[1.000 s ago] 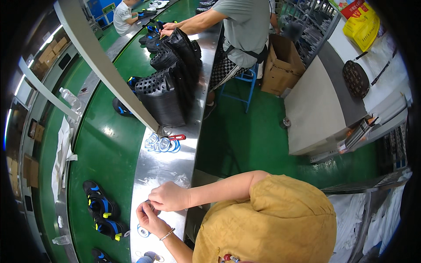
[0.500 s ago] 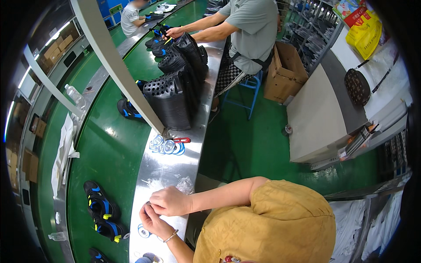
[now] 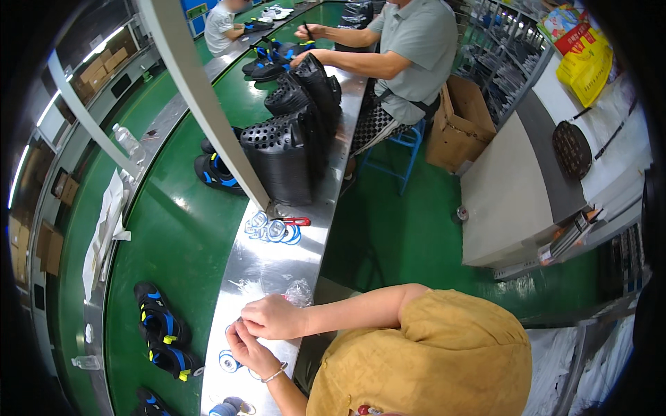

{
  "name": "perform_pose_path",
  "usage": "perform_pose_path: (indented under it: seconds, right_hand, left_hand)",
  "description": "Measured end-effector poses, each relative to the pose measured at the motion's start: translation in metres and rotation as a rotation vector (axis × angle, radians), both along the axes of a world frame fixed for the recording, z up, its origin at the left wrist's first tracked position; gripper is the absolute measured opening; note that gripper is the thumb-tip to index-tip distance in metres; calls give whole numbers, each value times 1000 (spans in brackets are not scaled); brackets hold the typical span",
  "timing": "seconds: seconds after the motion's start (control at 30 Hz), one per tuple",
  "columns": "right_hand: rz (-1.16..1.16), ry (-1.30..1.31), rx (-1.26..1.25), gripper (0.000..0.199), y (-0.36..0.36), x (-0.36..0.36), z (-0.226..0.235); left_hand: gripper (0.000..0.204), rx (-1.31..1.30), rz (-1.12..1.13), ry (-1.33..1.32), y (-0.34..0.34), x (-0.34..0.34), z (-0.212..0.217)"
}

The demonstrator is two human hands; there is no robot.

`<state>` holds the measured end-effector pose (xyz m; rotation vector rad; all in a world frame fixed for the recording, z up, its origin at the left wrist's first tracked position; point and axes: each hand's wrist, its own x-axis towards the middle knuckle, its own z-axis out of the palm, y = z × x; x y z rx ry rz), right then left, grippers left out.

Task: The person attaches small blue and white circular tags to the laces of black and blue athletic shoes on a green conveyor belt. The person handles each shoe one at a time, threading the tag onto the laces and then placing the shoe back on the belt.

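My right hand point(image 3: 272, 316) and my left hand point(image 3: 246, 350), which wears a thin bracelet, meet over the steel bench strip point(image 3: 260, 267). The fingertips of both pinch one small part between them; the fingers hide most of it. Just below my left hand lies a round blue-and-white piece point(image 3: 227, 360). A crumpled clear plastic bag point(image 3: 299, 292) rests beside my right wrist.
Further along the strip lie a cluster of clear and blue round pieces point(image 3: 269, 229) and a red-handled tool point(image 3: 297, 221), then stacked black perforated shoe parts point(image 3: 281, 156). Black-and-blue shoes point(image 3: 161, 326) ride the green conveyor point(image 3: 180, 229). A seated co-worker point(image 3: 409, 48) works beyond, beside a cardboard box point(image 3: 461, 121).
My hands stay together at the same spot on the strip, fingers still pinched. The view has shifted a little, and the co-worker's arms have moved over the far shoes.
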<state>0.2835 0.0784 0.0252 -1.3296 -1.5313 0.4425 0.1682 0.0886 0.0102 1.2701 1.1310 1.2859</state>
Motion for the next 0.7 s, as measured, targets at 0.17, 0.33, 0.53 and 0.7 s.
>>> perform_pose_path:
  seconds: [0.17, 0.33, 0.53, 0.7]
  right_hand:
    - [66, 31, 9, 11, 2, 5, 4]
    - [220, 86, 17, 9, 2, 11, -1]
    - [320, 116, -85, 11, 3, 17, -7]
    - [365, 221, -205, 15, 3, 17, 23]
  left_hand:
    - [22, -72, -89, -62, -1, -10, -2]
    - [17, -130, -52, -232, -2, -8, 12]
    - [10, -57, -88, -110, 1, -17, 12]
    - [8, 114, -31, 182, 1, -24, 17]
